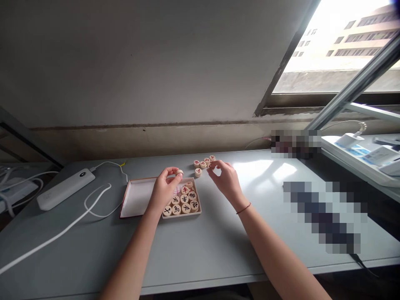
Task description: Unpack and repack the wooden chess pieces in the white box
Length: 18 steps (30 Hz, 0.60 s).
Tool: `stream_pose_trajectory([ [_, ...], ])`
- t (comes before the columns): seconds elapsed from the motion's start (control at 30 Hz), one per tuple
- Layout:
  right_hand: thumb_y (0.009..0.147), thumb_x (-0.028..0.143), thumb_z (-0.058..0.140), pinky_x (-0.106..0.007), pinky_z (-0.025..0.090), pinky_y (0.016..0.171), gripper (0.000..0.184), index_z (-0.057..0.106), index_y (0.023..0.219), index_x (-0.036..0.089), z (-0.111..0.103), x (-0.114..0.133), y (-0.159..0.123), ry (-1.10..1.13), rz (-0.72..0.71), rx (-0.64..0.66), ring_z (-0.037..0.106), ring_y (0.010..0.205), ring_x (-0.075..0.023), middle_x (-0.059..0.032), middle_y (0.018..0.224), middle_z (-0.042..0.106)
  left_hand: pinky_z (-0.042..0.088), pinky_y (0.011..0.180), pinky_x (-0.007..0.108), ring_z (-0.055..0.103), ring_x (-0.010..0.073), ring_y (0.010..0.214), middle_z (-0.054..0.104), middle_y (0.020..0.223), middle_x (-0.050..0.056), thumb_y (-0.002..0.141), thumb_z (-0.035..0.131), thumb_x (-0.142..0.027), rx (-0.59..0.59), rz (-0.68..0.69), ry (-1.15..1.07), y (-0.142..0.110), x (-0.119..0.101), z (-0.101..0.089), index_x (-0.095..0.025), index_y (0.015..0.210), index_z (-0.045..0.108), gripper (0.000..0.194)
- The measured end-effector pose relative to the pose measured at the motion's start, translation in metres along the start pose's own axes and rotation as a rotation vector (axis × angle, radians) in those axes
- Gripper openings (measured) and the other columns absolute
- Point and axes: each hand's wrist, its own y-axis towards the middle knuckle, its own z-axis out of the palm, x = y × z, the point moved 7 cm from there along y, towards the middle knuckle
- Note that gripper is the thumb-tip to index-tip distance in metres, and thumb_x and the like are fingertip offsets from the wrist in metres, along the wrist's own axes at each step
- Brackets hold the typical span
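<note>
Pale wood xiangqi pieces, flat round discs with carved characters inked red or black, lie in two lots on a grey table (218, 254). The boxed discs (184, 199) sit flat and close-packed in a shallow open box tray (197, 207), faces up, with a few characters in red among the black. A white-lined lid (136, 198) lies against the tray's left side, inner face up. The loose discs (201, 164) form a short, uneven cluster on the table beyond the tray, toward the wall, with red characters on the faces that can be read.

The left hand (164, 189) is over the tray's far edge, fingers curled and closed on the held disc (179, 171). That disc is pinched at the fingertips, just above the tray and not touching the packed discs. It is tilted up on its rim, with its edge showing to the camera and its face hidden, so no character can be read. Being round, it has no long axis; its short axis through the faces lies roughly level.

The right hand (226, 182) hangs at the near end of the loose discs, well apart from the tray. Its fingertips (212, 165) are bunched, just beside or touching the closest disc; whether they grip one cannot be told. A thin dark-red cord (243, 208) circles that wrist. A white power bank (65, 189) and its white cable (100, 210) lie left of the tray.
</note>
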Motion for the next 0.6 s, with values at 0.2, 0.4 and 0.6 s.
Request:
stream_pose_trajectory([
  [0.2,0.084,0.023,0.057,-0.036,0.047,0.076,0.006,0.062,0.082,0.021,0.017,-0.02,0.0,-0.091,0.053,0.155,0.059,0.086,-0.0232,-0.0053,0.087,0.071,0.054,0.085,0.034,0.068,0.0188,0.093,0.067,0.109,0.007,0.079,0.063,-0.037,-0.008,0.034,0.059,0.003,0.003,-0.002,-0.019,0.107,0.06,0.033],
  [0.4,0.085,0.043,0.06,-0.027,0.052,0.061,0.028,0.06,0.102,0.021,0.017,0.045,-0.014,0.379,0.012,0.209,0.064,0.074,-0.0156,-0.0057,0.094,0.07,0.056,0.079,0.03,0.067,0.018,0.09,0.065,0.103,0.006,0.083,0.059,-0.023,0.03,0.264,0.273,-0.01,-0.015,0.022,-0.023,0.107,0.066,0.025],
  [0.6,0.081,0.037,0.06,-0.03,0.055,0.067,0.021,0.064,0.093,0.019,0.007,0.013,-0.005,0.403,0.164,0.087,0.067,0.074,-0.0166,-0.0053,0.088,0.07,0.051,0.083,0.029,0.065,0.0184,0.093,0.064,0.105,0.003,0.085,0.059,-0.021,0.16,0.432,0.579,-0.001,-0.026,0.053,-0.027,0.121,0.059,0.036],
])
